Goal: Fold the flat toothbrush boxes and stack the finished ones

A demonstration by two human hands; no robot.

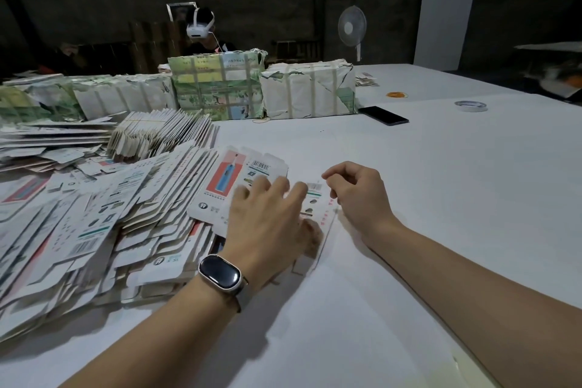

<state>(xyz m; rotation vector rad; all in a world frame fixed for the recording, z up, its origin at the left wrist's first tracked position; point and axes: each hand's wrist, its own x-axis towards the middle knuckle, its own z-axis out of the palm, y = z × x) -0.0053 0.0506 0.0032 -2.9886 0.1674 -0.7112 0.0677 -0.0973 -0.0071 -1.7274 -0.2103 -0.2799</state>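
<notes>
Left hand [267, 214] lay flat, fingers spread, on white printed flat cardboard toothbrush box [239, 179] | right hand [356, 195] loosely curled, empty, beside it | risk: blank sliding on worktop [409, 198], crooked crease

A flat toothbrush box [242, 179], white with a red panel showing a toothbrush and a barcode near its far end, lies unfolded on the tabletop [409, 198] before me. To my left sprawls a loose heap of flat boxes [94, 224], overlapping at slanted angles, printed sides mostly up.
</notes>
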